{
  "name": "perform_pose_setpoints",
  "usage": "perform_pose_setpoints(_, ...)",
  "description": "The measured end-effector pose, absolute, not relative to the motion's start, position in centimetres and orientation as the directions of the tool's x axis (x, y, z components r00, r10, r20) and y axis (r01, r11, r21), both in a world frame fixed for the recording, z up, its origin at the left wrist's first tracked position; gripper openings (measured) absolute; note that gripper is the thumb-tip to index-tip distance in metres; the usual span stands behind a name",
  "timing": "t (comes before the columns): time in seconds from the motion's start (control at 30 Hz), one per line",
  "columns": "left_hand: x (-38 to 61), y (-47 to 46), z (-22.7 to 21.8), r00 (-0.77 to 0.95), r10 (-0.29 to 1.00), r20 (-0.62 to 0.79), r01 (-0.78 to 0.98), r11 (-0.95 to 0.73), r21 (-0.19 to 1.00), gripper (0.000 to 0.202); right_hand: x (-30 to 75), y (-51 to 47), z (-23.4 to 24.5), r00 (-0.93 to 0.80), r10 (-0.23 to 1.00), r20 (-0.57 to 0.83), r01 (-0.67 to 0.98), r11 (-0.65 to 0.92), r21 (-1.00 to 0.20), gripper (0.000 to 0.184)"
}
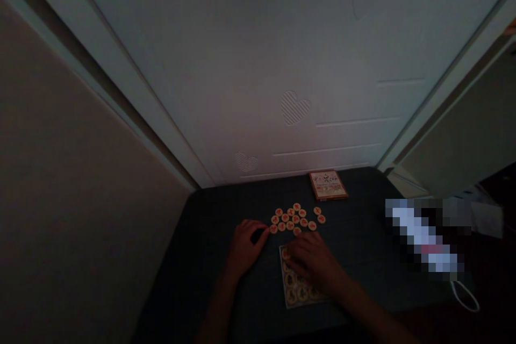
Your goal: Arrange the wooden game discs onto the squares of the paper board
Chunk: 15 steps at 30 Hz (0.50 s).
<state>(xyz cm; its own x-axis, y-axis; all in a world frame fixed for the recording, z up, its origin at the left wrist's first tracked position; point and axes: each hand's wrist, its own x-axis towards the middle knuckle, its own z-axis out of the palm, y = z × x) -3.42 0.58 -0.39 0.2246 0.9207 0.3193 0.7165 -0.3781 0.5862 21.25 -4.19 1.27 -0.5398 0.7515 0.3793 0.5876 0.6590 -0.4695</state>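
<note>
On a dark table [201,258] lies a cluster of several round pale game pieces with red marks [296,219]. My left hand [244,247] rests on the table just left of the cluster, fingers curled, thumb and forefinger near the leftmost piece [273,229]. Whether it grips anything is too dim to tell. My right hand [312,264] lies palm down with fingers bent over the top of a small open tray [298,294] holding rows of pieces with dark marks.
A small flat box lid with a printed picture [327,185] lies at the table's far edge near a pale door with heart patterns [295,107]. A blurred patch [427,236] and a white cord [465,295] sit at the right. The scene is very dim.
</note>
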Motion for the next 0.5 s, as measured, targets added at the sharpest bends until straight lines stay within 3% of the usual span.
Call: perform_pose_setpoints(0.5, -3.45, 0.43, -0.21, 0.218, 0.926, 0.308, 0.721, -0.365, 0.589, 0.014, 20.91, -4.49, 0.95, -0.532, 0.737, 0.417, 0.625, 0.674, -0.394, 0.009)
